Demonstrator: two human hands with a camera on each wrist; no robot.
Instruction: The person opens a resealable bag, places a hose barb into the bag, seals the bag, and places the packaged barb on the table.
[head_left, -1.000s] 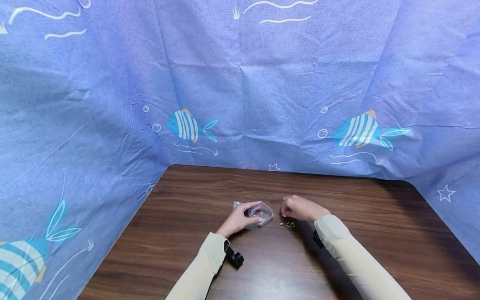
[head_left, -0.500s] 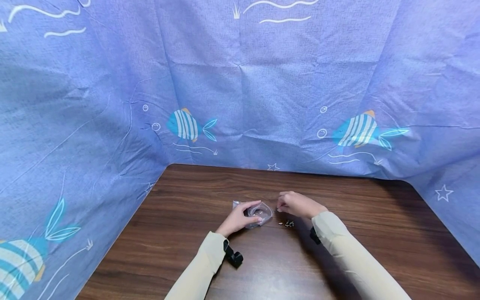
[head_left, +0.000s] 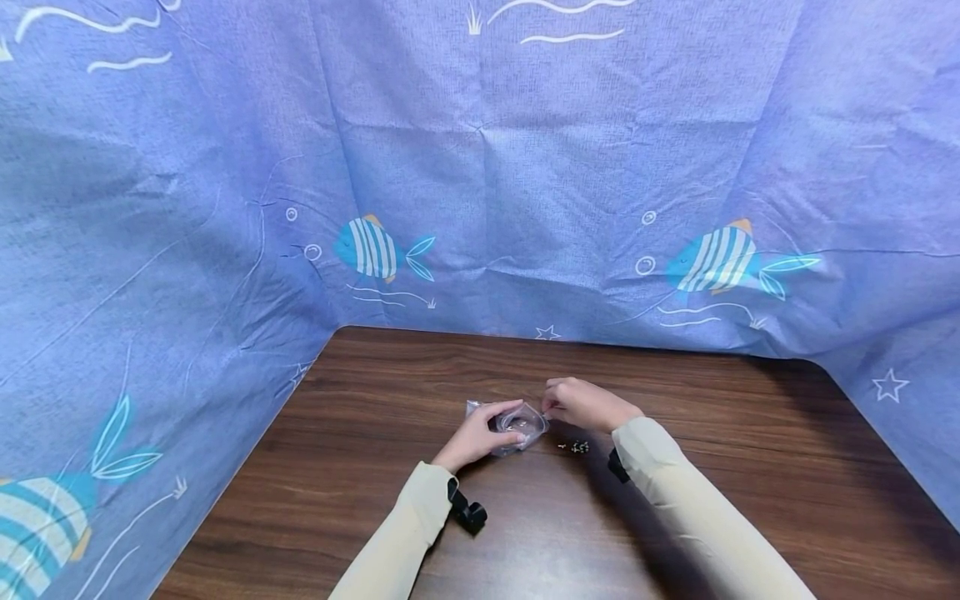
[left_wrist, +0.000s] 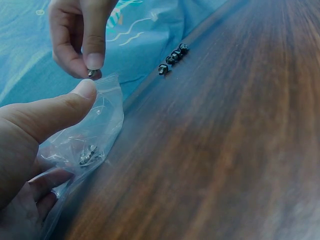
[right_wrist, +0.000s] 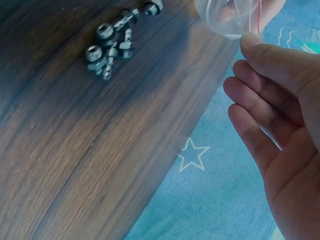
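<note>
My left hand [head_left: 477,435] holds a clear zip bag [left_wrist: 111,111], thumb on one side and fingers on the other, with the bag's mouth spread toward the right. Several small metal pieces [left_wrist: 89,156] lie inside the bag. At the bag's mouth, my right hand [head_left: 591,406] pinches a small metal fitting [left_wrist: 92,73] between thumb and fingertip; the right wrist view hides that piece behind the thumb. Several more shiny metal fittings [right_wrist: 105,31] with threaded, ringed ends lie loose on the table, just in front of the right hand.
The dark wood-grain table [head_left: 405,375] carries both arms. Blue cloth [head_left: 555,192] printed with fish and stars hangs behind and at the sides. A black wrist camera [head_left: 468,512] is strapped to the left wrist.
My right hand has moved left from beside the loose fittings up to the bag's mouth, with the small fitting in its fingertips. The left hand and bag have stayed nearly still.
</note>
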